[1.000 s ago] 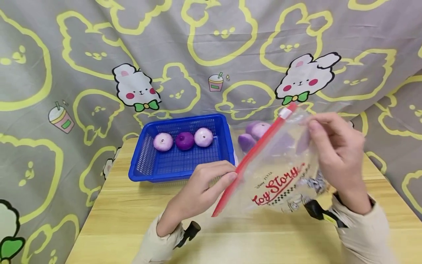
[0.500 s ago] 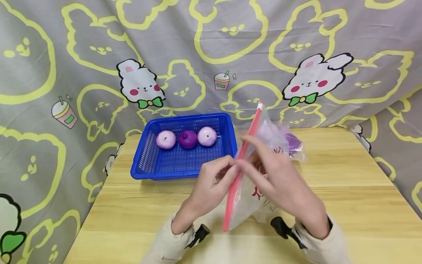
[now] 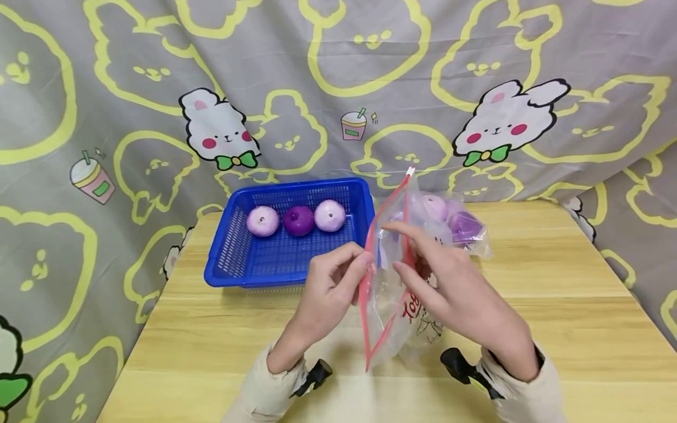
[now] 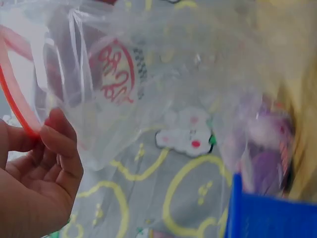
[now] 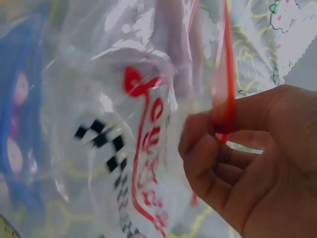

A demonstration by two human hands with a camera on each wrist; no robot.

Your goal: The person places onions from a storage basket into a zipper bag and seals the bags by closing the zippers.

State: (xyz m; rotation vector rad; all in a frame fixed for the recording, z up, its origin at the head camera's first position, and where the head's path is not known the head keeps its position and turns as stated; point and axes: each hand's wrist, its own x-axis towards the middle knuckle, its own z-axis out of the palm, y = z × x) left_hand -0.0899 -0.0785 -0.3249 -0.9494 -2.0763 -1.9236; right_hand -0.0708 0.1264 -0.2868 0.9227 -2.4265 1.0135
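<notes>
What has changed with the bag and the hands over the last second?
The zip bag swung from lying broadside to edge-on, and its red zip strips now stand apart, the mouth open. The right hand left the bag's far side and now pinches one strip; the left hand pinches the other. The blue basket, its three purple balls and the second bag stayed put.

The blue basket (image 3: 288,244) stands close left of the held bag (image 3: 407,282); bare table (image 3: 555,305) lies open to the right.

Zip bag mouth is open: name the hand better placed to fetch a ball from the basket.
Left, probably. The left hand pinches the zip bag rim right beside the blue basket; the right hand lies farther away.
</notes>
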